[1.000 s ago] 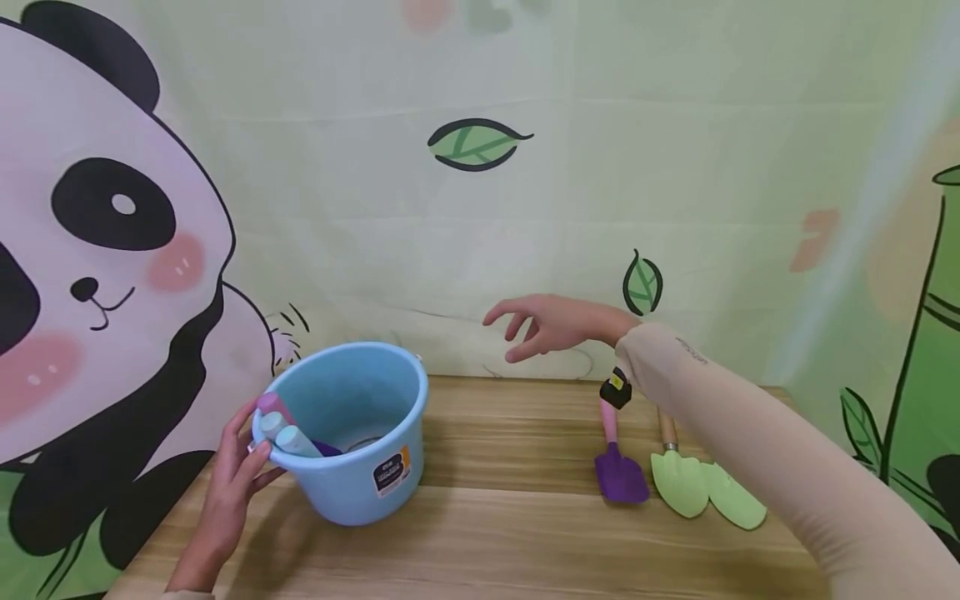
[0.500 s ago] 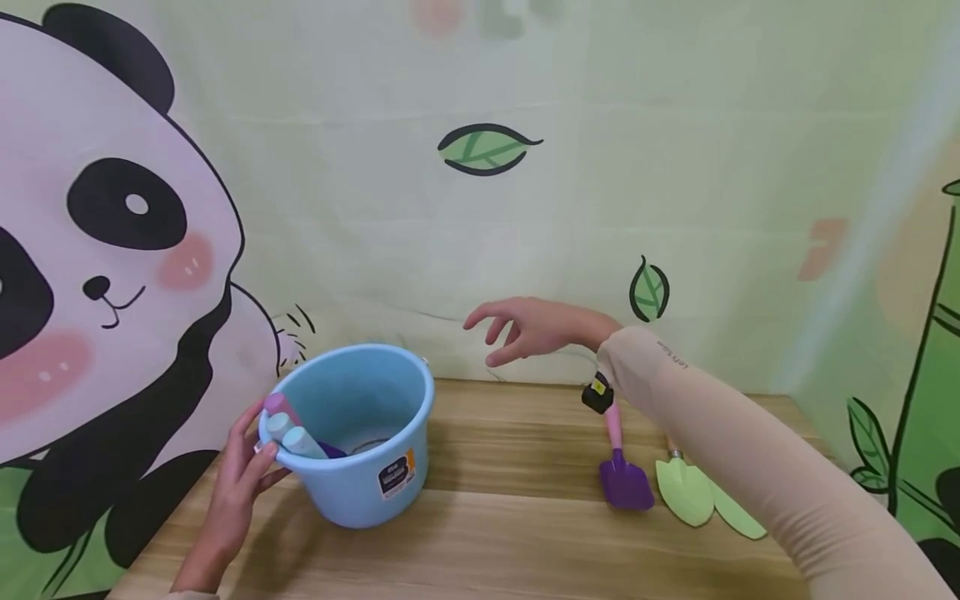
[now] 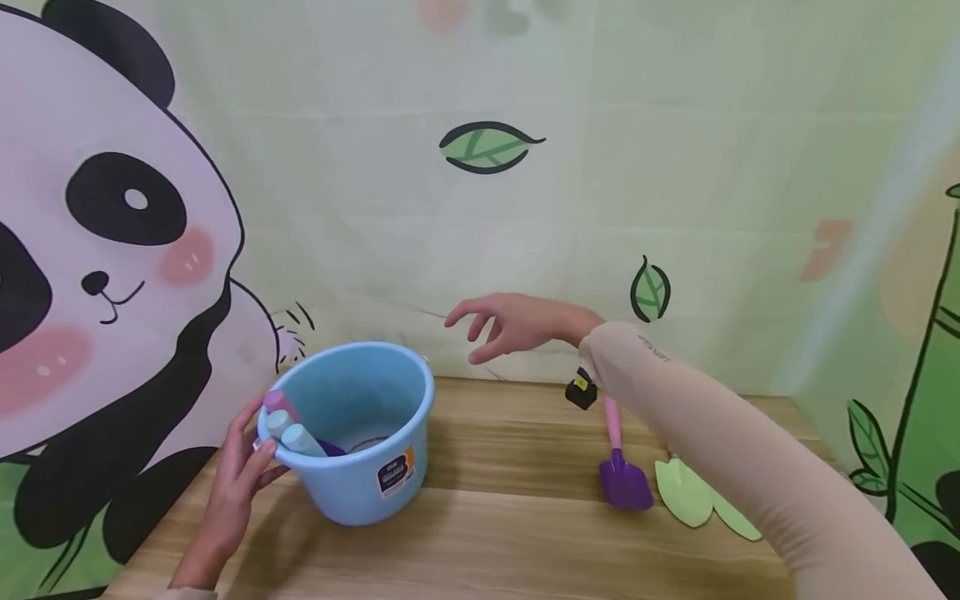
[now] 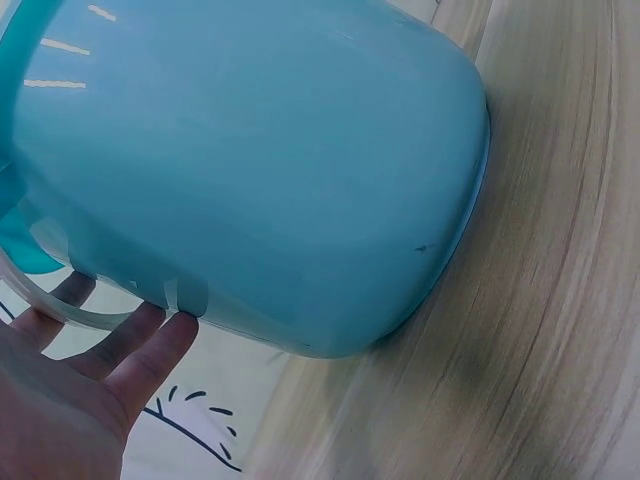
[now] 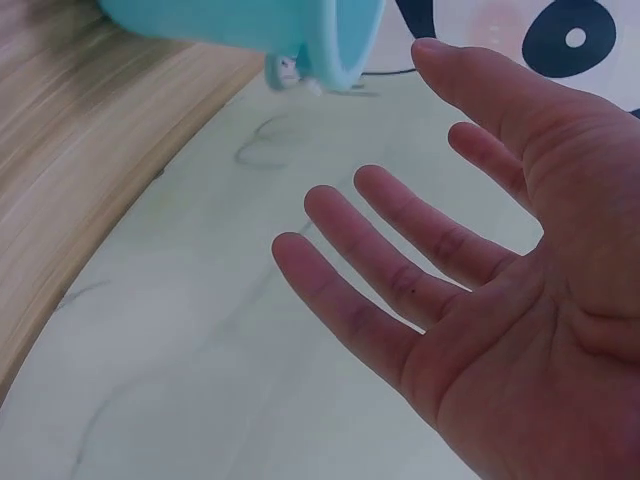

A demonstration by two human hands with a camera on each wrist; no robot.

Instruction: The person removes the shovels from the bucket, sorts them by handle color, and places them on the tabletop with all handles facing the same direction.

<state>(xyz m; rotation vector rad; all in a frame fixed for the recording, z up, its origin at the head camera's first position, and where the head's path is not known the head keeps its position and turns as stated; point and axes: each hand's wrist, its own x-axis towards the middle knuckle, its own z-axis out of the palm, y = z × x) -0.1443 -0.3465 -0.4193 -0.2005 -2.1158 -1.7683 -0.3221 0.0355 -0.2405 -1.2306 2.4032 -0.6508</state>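
A light blue bucket (image 3: 356, 496) stands on the wooden table at the left. My left hand (image 3: 231, 492) holds its left rim, the thumb near the edge; in the left wrist view several fingertips touch the outer wall beside a pale curved handle (image 4: 95, 318). Inside the bucket, a pink tool grip (image 3: 277, 402) and two light blue grips (image 3: 302, 440) lean on that rim, with a bit of purple below them. My right hand (image 3: 517, 322) is raised to the right of the bucket, fingers spread and loosely bent, the palm bare in the right wrist view.
At the right of the table lie a purple toy shovel (image 3: 626, 485) with a pink handle and two light green spade blades (image 3: 684, 493), their handles hidden by my right sleeve (image 3: 720, 433). A printed panda cloth (image 3: 360, 208) hangs behind the table (image 3: 480, 542).
My right hand has moved left towards the bucket. The left hand keeps its hold at the rim. The view has shifted slightly.
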